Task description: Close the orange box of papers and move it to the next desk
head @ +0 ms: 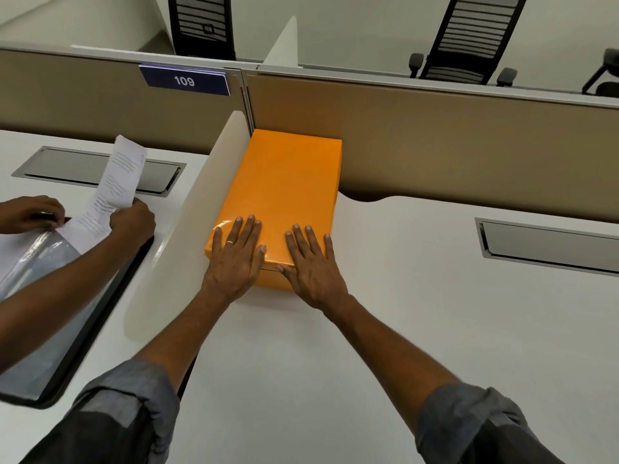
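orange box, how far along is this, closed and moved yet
Closed: the lid sits flat on the orange box. In hand: the left hand and right hand rest flat on its near end, on the desk beside the white divider. Left: perhaps only letting go.

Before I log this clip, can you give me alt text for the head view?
Both the left hand and the right hand lie flat on the closed lid of the orange box, which sits on a white desk against a cream divider. Beyond the divider, another person's hands hold printed papers.

bright even overhead light | glare on box lid (227,226) | soft shadows | wide-angle edge bend
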Motion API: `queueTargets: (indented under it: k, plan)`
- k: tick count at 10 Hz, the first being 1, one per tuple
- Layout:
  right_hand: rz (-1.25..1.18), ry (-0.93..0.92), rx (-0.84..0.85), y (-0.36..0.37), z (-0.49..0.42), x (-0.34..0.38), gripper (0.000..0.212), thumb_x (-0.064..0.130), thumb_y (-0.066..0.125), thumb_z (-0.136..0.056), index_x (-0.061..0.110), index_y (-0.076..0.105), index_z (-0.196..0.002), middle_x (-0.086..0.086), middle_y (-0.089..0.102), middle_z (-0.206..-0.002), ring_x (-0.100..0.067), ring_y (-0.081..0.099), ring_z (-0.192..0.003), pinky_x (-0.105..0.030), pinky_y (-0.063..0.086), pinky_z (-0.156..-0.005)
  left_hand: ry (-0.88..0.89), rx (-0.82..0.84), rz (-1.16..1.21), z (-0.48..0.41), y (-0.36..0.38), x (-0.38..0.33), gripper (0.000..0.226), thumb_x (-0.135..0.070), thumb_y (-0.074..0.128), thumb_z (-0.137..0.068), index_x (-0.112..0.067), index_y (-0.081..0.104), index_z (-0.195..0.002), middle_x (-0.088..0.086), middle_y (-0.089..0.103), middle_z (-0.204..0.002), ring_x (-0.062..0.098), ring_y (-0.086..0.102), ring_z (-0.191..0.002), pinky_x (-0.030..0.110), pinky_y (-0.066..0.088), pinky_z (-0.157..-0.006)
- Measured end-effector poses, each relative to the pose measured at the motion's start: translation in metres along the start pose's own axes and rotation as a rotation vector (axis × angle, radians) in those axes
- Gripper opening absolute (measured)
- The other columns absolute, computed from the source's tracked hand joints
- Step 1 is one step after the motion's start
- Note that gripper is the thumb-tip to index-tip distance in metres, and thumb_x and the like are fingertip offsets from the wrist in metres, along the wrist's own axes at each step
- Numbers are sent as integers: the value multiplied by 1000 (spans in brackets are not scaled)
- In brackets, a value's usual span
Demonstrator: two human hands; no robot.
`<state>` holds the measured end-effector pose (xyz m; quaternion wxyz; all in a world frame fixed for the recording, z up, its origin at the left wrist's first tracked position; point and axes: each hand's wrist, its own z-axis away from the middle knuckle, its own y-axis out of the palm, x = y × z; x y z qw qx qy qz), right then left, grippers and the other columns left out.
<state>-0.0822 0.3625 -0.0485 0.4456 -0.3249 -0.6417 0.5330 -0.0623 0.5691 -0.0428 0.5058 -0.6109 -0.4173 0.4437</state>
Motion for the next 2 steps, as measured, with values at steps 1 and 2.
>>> queueTargets:
  k: [1, 2]
  plan:
    - [-99, -8, 36, -8, -2, -5, 80, 62, 23, -98, 12, 8, -159, -9, 6, -169, -30, -1, -156, -58, 3, -124, 3, 15, -3, 1, -4, 2, 71, -55, 9, -102, -15, 17, -159, 6, 17, -169, 26, 11, -157, 66, 8, -121]
    - [-243, 55, -26, -27, 12, -18, 76, 56, 27, -101, 12, 6, -159, -7, 4, -169, -24, -4, -156, -50, -1, -125, -33, -127, 34, 14, -13, -13, 70, -53, 23, -103, -17, 8, -160, 3, 3, -170, 24, 0, -158, 62, -5, -121]
